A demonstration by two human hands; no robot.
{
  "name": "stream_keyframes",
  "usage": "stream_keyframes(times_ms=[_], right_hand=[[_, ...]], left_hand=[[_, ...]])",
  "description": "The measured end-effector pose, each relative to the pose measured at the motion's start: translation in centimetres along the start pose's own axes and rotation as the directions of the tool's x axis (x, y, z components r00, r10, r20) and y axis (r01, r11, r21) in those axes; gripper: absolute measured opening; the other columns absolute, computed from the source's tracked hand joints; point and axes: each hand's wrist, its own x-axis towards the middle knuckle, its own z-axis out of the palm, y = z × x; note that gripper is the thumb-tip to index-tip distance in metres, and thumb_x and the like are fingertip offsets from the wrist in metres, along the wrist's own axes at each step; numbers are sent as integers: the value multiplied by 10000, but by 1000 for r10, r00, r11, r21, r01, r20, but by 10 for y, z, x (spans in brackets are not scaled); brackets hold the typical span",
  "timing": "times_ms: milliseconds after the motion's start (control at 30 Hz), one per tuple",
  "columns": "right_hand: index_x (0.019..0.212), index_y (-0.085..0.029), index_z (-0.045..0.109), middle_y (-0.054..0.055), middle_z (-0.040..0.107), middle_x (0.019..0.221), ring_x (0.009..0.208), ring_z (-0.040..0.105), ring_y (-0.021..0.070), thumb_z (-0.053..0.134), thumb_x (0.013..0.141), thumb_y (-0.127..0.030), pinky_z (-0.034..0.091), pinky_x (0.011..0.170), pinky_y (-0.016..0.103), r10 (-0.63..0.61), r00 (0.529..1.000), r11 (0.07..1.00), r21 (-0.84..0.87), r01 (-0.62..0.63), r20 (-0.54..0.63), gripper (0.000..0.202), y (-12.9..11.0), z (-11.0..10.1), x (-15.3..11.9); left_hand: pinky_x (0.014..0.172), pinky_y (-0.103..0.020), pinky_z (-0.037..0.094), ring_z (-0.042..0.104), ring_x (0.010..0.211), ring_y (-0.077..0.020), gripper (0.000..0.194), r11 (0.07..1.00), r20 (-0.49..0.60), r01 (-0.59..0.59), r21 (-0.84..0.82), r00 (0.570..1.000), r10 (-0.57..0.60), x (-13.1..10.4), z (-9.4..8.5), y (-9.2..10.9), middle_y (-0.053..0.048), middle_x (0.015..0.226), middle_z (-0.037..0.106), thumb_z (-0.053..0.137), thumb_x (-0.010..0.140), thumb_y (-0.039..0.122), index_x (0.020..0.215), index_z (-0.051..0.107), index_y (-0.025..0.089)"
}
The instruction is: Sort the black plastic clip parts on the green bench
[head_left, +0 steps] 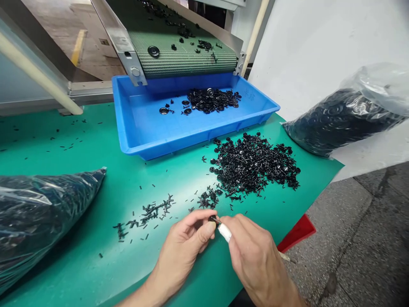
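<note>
Near the front of the green table (128, 264), my left hand (188, 238) pinches a small round black part (212, 218) between thumb and fingertips. My right hand (252, 251) is closed around a thin tool with a white wrapping (225, 233). The tool's metal tip meets the black part. Just beyond my hands lies a big pile of small black parts (252, 162). A smaller group of black parts (209, 197) sits directly above my left fingertips, and thin black scraps (153, 213) are scattered to the left.
A blue tray (166, 147) holding black parts stands under the end of a green conveyor belt (188, 59). Full plastic bags lie at the left (41, 213) and back right (341, 119). Something red (297, 234) shows beyond the table's right edge.
</note>
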Motion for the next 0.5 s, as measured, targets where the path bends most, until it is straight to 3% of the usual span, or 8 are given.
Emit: stream_keyframes(times_ms=[167,267,367,433,500], right_hand=[[801,-193,551,26,572,671,610,540,178,341,942,-92,318,579,297,31,999,995,-99,-34,-32,272,-7,4,-3],[768,-208,514,-4,562,659,581,512,147,371,899,-80,293,560,277,154,977,986,46,-162,145,232,-3,-2,1],[724,-215,495,-53,510,591,542,469,111,409,872,-71,277,541,246,184,926,945,201,-259,330,224,9,-9,11],[726,-214,509,-64,487,571,533,455,103,416,859,-57,269,535,238,184,915,937,218,-273,358,226,18,-12,17],[771,-212,538,-55,503,600,551,464,109,414,857,-53,278,543,241,220,924,947,159,-280,314,219,27,-12,21]], left_hand=[[686,-275,423,532,757,-168,222,968,-21,-109,225,993,116,-2,2,3,-17,833,657,671,826,389,976,715,230],[720,-285,433,546,830,-195,226,921,-6,-141,363,988,154,-5,3,4,-28,920,664,610,867,393,1014,699,245],[710,-287,429,540,814,-197,284,908,-11,-118,402,991,134,-7,3,3,-29,912,652,563,892,424,1093,662,249],[677,-287,420,529,769,-191,336,919,-37,-76,386,995,97,-7,3,1,-30,901,645,531,904,455,1150,628,247],[650,-285,406,521,753,-188,370,928,-64,-59,367,994,88,-6,3,0,-31,897,639,509,909,482,1179,608,248]])
